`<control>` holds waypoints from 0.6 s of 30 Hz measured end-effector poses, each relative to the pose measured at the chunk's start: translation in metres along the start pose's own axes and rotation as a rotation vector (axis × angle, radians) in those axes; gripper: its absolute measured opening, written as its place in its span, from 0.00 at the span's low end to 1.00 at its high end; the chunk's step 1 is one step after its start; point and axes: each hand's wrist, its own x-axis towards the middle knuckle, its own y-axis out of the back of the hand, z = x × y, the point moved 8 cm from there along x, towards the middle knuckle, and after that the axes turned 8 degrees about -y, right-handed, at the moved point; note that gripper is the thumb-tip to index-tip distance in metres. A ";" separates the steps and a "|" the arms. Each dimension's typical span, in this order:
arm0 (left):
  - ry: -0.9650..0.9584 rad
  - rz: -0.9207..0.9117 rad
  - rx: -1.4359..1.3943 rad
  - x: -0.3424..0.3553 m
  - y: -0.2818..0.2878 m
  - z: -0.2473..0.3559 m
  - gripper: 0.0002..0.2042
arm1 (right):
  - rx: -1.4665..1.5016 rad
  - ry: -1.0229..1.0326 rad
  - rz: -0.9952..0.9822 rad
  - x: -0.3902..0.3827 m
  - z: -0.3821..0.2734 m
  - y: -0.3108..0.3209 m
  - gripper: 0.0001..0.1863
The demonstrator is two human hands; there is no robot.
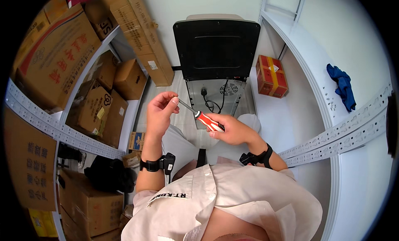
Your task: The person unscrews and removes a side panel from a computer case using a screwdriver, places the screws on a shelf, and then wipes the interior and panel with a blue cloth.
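My right hand (233, 129) is wrapped round the red, white and black handle of a screwdriver (206, 119). Its metal shaft slants up and left to my left hand (161, 110), whose thumb and fingertips pinch together at the tip. Whatever lies between those fingers is too small to make out. Beyond both hands stands a machine with a grey metal panel (195, 91) and a black upper part (217, 50). A black cable (213, 107) and a round vent grille (228, 89) show on the panel.
Shelves with cardboard boxes (93, 110) fill the left side. A tall carton (154, 66) leans at the back wall. On the right, a red box (271, 76) sits on a low white shelf; a blue cloth (343, 87) and several small metal pieces (330, 103) lie on the upper one.
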 end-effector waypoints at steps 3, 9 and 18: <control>0.026 0.018 0.008 -0.004 0.006 -0.007 0.07 | 0.030 -0.019 -0.005 0.003 0.003 -0.005 0.27; 0.058 0.020 0.013 -0.006 0.007 -0.016 0.07 | 0.074 -0.036 -0.015 0.003 0.009 -0.005 0.26; 0.046 0.028 -0.032 0.006 0.005 -0.027 0.11 | 0.154 -0.044 0.166 0.011 0.018 0.013 0.28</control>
